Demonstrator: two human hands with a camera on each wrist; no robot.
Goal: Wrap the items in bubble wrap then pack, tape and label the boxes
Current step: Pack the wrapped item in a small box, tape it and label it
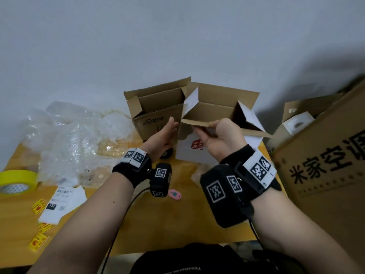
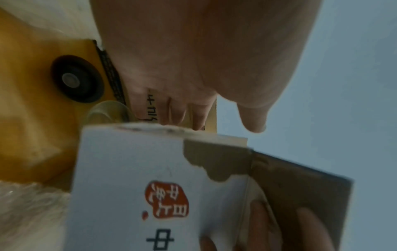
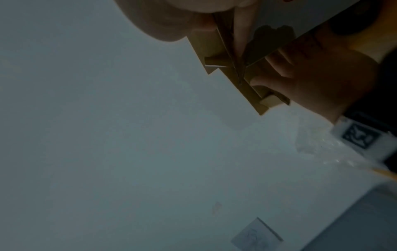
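Right now the right hand (image 1: 221, 135) pinches the near flap (image 1: 199, 125) of the white box (image 1: 195, 151), thumb beneath and fingers (image 3: 240, 37) on top, while the left hand (image 1: 165, 133) lies flat and released, its straight fingers (image 2: 178, 112) pressed against the side of the brown box (image 1: 156, 113) just beside it. Both boxes stand upright at the back of the yellow surface (image 1: 177, 220), mouths facing up, side by side and apparently touching at their upper flaps. The white box's long axis runs left to right across the view; its near flap sticks out toward the person, roughly level, and the far and side flaps stand up.

The step in hand looks like opening the white box to receive an item. To do it well, fold the near flap fully outward and down along its crease rather than tugging at one corner, and use the flat left hand to steady the boxes so neither slides or tips. Clear the side flaps too, since they lean inward over the mouth. Bubble wrap (image 1: 75, 141) lies heaped to the left, with a yellow tape roll (image 1: 17, 180) and shipping labels (image 1: 61, 202) nearer the front edge.
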